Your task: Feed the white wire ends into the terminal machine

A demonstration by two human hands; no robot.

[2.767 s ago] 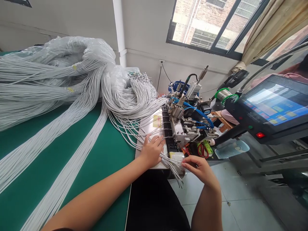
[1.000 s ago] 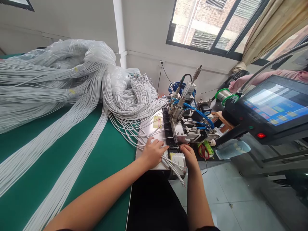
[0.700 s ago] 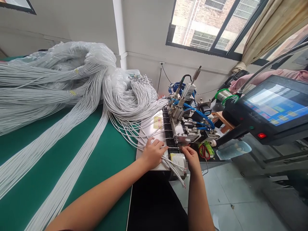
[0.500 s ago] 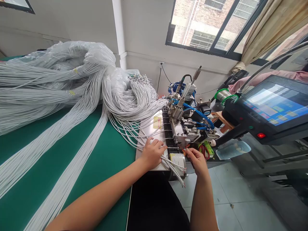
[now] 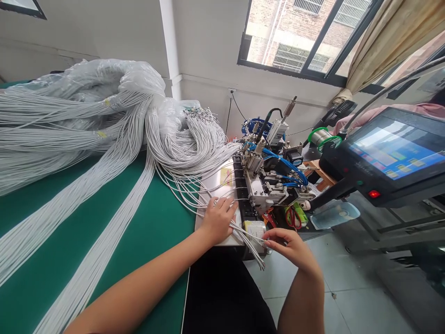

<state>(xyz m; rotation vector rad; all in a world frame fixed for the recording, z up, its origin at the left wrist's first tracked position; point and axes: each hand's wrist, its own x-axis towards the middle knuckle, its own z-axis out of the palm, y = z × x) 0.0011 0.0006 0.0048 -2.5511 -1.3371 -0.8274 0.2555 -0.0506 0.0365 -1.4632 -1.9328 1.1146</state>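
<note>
My left hand (image 5: 219, 220) lies over several white cables (image 5: 251, 248) at the front of the white machine plate, fingers curled round them. Their cut ends stick out to the right, past a round metal motor housing (image 5: 255, 228). My right hand (image 5: 290, 245) pinches the tip of one cable between thumb and fingertips, just right of the housing. Beyond my hands stands a bench machine (image 5: 257, 185) with metal cylinders and blue air tubes. Several single cables run across the plate into its black track (image 5: 242, 192).
Thick bundles of white cable (image 5: 114, 181) and plastic bags (image 5: 139, 76) cover much of the green table (image 5: 163, 241). Right of the machine are red-handled pliers (image 5: 269, 219), a solder spool (image 5: 323, 138), a clear plastic container (image 5: 335, 215) and a touch screen (image 5: 399, 144).
My right hand has moved from the machine's front edge down toward me and now pinches a cable end. The cable that lay across the track's near end has shifted. My left hand has barely moved.
</note>
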